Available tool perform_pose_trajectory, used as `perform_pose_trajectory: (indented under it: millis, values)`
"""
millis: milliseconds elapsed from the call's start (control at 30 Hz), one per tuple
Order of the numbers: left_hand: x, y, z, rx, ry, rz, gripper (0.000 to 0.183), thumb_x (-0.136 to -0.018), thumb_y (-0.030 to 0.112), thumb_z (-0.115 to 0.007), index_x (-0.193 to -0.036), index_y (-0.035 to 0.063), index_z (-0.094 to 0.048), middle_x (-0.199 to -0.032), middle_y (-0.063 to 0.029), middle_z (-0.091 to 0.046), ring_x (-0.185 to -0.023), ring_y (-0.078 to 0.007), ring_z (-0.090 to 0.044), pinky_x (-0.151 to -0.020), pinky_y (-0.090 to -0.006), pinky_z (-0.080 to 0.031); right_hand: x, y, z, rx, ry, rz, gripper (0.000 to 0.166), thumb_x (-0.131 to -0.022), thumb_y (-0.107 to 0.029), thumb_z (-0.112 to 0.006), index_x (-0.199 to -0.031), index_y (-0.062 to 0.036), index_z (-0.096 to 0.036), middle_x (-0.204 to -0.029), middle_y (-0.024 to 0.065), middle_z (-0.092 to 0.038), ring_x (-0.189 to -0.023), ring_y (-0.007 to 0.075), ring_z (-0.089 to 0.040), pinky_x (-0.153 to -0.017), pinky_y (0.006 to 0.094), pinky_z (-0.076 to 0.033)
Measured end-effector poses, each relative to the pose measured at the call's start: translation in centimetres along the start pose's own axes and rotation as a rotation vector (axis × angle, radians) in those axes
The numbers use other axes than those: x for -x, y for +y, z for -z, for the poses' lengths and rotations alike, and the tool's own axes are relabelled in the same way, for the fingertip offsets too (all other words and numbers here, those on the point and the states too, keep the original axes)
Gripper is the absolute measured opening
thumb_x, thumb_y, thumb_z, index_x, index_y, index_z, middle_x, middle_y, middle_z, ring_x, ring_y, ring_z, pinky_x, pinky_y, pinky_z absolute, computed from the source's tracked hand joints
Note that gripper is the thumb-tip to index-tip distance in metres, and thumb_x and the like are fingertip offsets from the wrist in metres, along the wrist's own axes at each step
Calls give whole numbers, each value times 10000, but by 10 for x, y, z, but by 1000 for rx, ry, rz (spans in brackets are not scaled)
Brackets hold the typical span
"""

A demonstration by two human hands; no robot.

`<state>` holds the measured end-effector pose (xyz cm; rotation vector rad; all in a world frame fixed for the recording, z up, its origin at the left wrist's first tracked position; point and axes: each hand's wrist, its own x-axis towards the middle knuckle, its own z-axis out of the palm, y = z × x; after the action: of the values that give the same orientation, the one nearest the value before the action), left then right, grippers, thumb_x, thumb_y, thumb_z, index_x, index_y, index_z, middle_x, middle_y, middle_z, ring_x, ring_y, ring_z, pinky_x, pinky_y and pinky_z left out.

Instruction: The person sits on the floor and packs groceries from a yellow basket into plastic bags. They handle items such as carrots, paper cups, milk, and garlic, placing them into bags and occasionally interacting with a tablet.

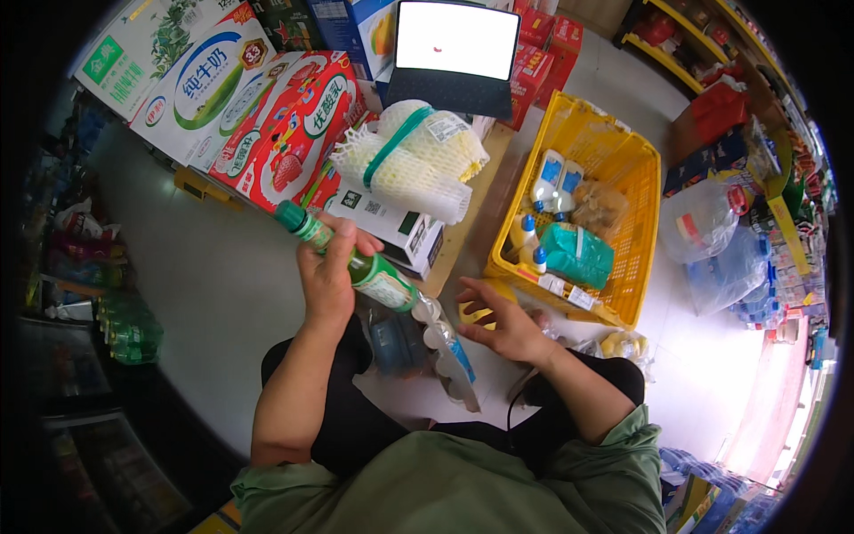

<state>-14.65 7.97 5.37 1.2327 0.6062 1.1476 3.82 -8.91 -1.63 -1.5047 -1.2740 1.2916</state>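
My left hand (330, 267) grips a green glass bottle (380, 280) with a green cap, tilted so that the cap points to the upper left. Below the bottle's base is a grey molded carton or tray (457, 374) with round cups; whether they touch I cannot tell. My right hand (500, 320) is apart from the bottle, fingers spread and nothing in them, near the lower left corner of a yellow plastic crate (640, 247). Beyond the bottle, white foam netting sleeves (420, 187) with a green band around them lie on a carton (373, 213).
White and red milk cartons (207, 87) stand at the upper left, beside a tablet (457, 40) with a lit screen. The crate holds white bottles (547, 180) and a green package (577, 253). Large clear plastic jugs (700, 220) are at the right, green bottles (130, 327) at the left.
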Motion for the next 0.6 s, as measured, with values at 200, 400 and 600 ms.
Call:
perform_pose_trajectory:
  millis: [200,400,600]
  values:
    - [22,-47,51,-353,289,83,195,-908,211,-618,-882,31,-547,-826,-46,-614,-801,-129,-575,-754,-289,-450,19,-4,13,230,20,-8,480,-824,-170,-663,-1257,-56,-490,-925,117,-638,-830,239,-628,-724,354,-514]
    - [33,-145,107,-254,608,385,328,-879,269,-659,-1068,29,-540,-981,-47,-580,-900,-158,-537,-820,-328,-429,27,5,14,388,8,68,390,-842,-155,-628,-1206,-53,-531,-887,131,-655,-776,305,-638,-704,374,-508]
    - [38,-235,125,-204,710,419,186,-889,155,-643,-1008,60,-536,-976,-17,-565,-896,-144,-539,-833,-302,-437,30,4,23,454,32,42,333,-855,-173,-582,-1161,-46,-555,-891,158,-656,-810,333,-637,-723,408,-506]
